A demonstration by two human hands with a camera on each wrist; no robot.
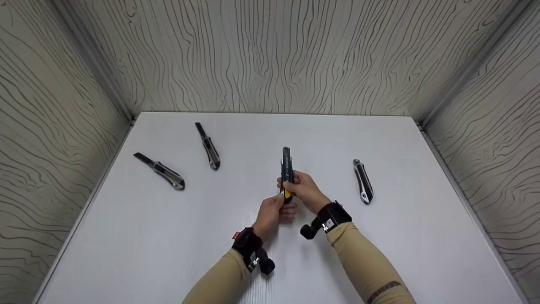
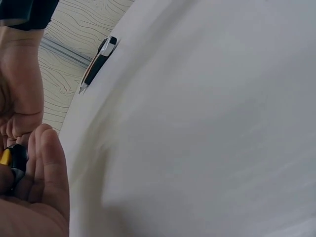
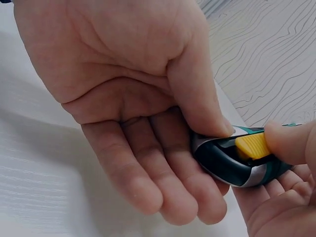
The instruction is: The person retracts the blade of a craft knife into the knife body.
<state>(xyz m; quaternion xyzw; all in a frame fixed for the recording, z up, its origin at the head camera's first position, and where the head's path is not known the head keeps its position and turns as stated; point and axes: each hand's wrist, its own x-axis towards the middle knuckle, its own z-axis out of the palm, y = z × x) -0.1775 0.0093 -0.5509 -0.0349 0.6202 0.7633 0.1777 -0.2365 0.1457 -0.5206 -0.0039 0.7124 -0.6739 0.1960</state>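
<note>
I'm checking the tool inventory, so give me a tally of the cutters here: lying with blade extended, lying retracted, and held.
Extended cutters, lying: 2
Retracted cutter, lying: 1
Held cutter: 1
Total: 4

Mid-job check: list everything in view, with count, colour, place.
Table: one, white, beneath everything
Walls: three, pale, dark-lined, back and sides
Corner strips: two, grey, back corners
Held knife: one, black with yellow slider, above table centre
Far-left knife: one, silver-black, table's left
Inner-left knife: one, silver-black, back left
Right knife: one, silver-black, table's right
Wrist cameras: two, black, on wrists
Sleeves: two, tan, forearms
Left hand: one, bare, gripping held knife
Right hand: one, bare, thumb on slider
</note>
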